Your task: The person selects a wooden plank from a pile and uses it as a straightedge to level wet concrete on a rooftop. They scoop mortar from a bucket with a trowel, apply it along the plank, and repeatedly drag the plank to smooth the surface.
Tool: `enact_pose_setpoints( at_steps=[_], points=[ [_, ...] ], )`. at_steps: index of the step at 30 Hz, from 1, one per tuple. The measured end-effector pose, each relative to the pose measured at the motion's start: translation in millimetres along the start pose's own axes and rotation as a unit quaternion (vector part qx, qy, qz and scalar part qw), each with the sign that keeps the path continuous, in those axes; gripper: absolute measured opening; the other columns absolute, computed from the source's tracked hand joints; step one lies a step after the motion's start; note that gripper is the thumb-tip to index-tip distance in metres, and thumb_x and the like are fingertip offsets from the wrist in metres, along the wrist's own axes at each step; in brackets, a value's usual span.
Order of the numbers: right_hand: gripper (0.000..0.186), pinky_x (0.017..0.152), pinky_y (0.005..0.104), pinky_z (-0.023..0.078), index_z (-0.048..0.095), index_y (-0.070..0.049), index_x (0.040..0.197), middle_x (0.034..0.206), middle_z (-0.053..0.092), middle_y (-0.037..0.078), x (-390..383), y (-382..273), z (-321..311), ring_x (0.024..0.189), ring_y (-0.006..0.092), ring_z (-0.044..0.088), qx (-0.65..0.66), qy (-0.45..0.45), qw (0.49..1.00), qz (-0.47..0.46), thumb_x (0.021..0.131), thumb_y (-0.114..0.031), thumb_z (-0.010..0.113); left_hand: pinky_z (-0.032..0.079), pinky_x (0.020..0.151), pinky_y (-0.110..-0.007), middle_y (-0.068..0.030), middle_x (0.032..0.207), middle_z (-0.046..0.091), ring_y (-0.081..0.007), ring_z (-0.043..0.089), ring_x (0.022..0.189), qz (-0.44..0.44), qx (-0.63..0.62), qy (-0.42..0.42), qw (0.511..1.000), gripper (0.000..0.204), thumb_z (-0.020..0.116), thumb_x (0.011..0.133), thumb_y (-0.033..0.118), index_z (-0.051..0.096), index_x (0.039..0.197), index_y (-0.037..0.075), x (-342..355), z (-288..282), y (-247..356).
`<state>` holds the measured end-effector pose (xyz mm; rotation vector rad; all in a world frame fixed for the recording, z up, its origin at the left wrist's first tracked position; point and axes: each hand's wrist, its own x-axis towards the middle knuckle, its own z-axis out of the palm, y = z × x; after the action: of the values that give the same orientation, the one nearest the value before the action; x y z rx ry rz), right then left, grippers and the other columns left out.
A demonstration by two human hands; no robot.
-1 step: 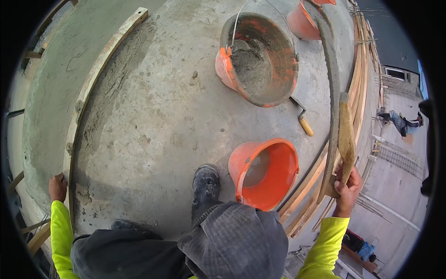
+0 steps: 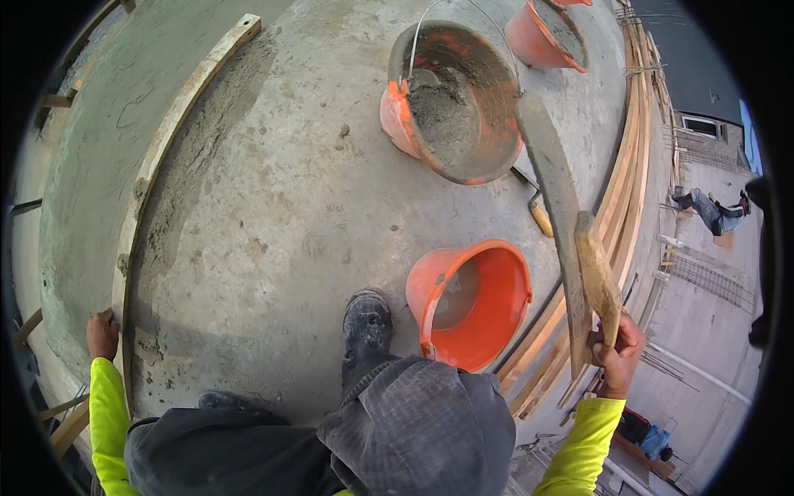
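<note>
My right hand (image 2: 620, 351) is closed round the wooden handle (image 2: 597, 273) of a long, mortar-smeared float (image 2: 554, 182). The float is held up in the air, its far end overlapping the rim of a mortar bucket (image 2: 395, 124) in the picture. At the left, my left hand (image 2: 102, 335) is curled against the side of a long wooden batten (image 2: 157, 153); what its fingers grip, if anything, is hidden. Grey mortar (image 2: 91, 190) spreads on the batten's left, and rougher mortar lies along its right side.
An orange bucket (image 2: 420, 285) with some water lies tilted by my boot (image 2: 367, 322). Behind it, a trowel with a wooden handle (image 2: 541, 219) rests on the concrete. Another orange bucket (image 2: 529, 37) stands far right, and long planks (image 2: 633, 157) run along that side. A person (image 2: 715, 213) is beyond.
The float's far end has swung left and come nearer, showing more of its face. My right hand has shifted slightly down. My left hand, the batten and the buckets stay in place.
</note>
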<state>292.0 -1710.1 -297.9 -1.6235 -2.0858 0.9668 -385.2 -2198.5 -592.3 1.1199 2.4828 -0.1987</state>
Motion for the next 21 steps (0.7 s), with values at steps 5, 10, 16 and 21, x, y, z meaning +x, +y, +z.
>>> enact_pose_setpoints(
  at_steps=[5, 10, 16, 21],
  points=[
    [0.032, 0.073, 0.0315, 0.044, 0.071, 0.003, 0.089, 0.075, 0.065, 0.010, -108, -12, -42, 0.064, 0.0224, 0.054, -0.209, -0.143, 0.962, 0.105, 0.058, -0.001, 0.066, 0.049, 0.077, -0.054, -0.0293, 0.086, 0.064, -0.0490, 0.062, 0.086, 0.019, 0.016, -0.020, 1.000, 0.018, 0.063, 0.075, 0.007, 0.064, 0.087, -0.005, 6, -1, -4],
    [0.027, 0.067, 0.0324, 0.048, 0.069, 0.002, 0.087, 0.067, 0.061, 0.006, -126, 37, -17, 0.066, 0.0177, 0.058, -0.317, -0.230, 0.900, 0.192, 0.061, -0.001, 0.075, 0.051, 0.080, -0.053, -0.0286, 0.093, 0.066, -0.0472, 0.064, 0.090, -0.015, -0.005, -0.002, 1.000, 0.018, 0.067, 0.079, 0.010, 0.067, 0.090, -0.004, 5, 3, 0],
    [0.037, 0.067, 0.0281, 0.052, 0.078, -0.001, 0.097, 0.075, 0.068, -0.001, -140, 50, -13, 0.069, 0.0090, 0.061, -0.255, -0.187, 0.901, 0.298, 0.060, -0.003, 0.076, 0.054, 0.089, -0.049, -0.0261, 0.099, 0.070, -0.0428, 0.067, 0.096, -0.023, -0.017, -0.007, 1.000, 0.023, 0.070, 0.081, 0.013, 0.074, 0.100, 0.001, 1, -9, 8],
    [0.035, 0.065, 0.0309, 0.052, 0.073, 0.003, 0.101, 0.075, 0.068, 0.002, -116, 67, 51, 0.065, 0.0114, 0.062, -0.250, -0.201, 0.938, 0.129, 0.068, -0.008, 0.072, 0.054, 0.087, -0.051, -0.0274, 0.097, 0.070, -0.0457, 0.067, 0.092, -0.013, -0.053, -0.042, 0.998, 0.026, 0.069, 0.079, 0.012, 0.074, 0.102, 0.000, 3, -17, 10]
  ],
)
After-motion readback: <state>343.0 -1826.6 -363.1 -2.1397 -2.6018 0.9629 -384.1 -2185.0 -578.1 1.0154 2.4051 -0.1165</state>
